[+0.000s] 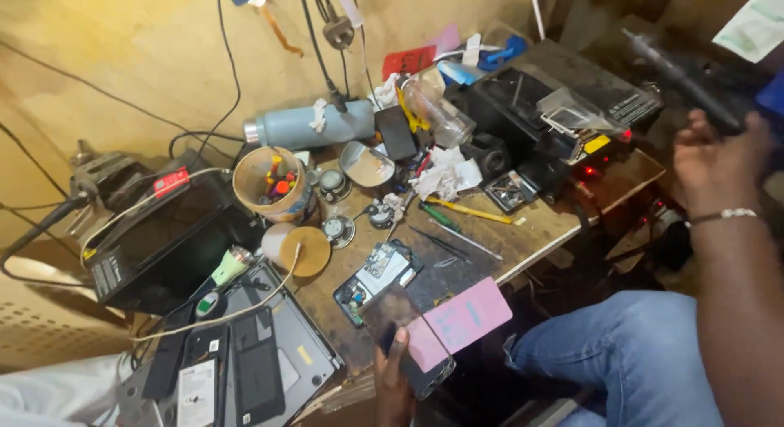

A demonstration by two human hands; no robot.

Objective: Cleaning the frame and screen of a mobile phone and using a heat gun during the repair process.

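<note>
Your left hand (390,378) is clamped on a phone (404,345) at the near edge of the surface (535,223), thumb across its dark glass, with a pink panel (467,317) lying half over it; held low and tilted toward you, it seems placed so you can see its face. Just beyond it an opened phone body (377,278) lies flat with its insides up, likely kept within easy reach. Your right hand (719,162) is raised well apart, off to the side, wrapped round the grip of a dark gun-shaped tool (682,72) whose barrel points away from the bench. A paper cup (269,182) near the back holds small coloured bits, and a blue-grey bottle (310,125) lies on its side behind it. Tweezers (457,241) and a yellow-handled screwdriver (469,211) rest loose in the middle. A laptop (269,362) carries dark phone parts on its lid.
</note>
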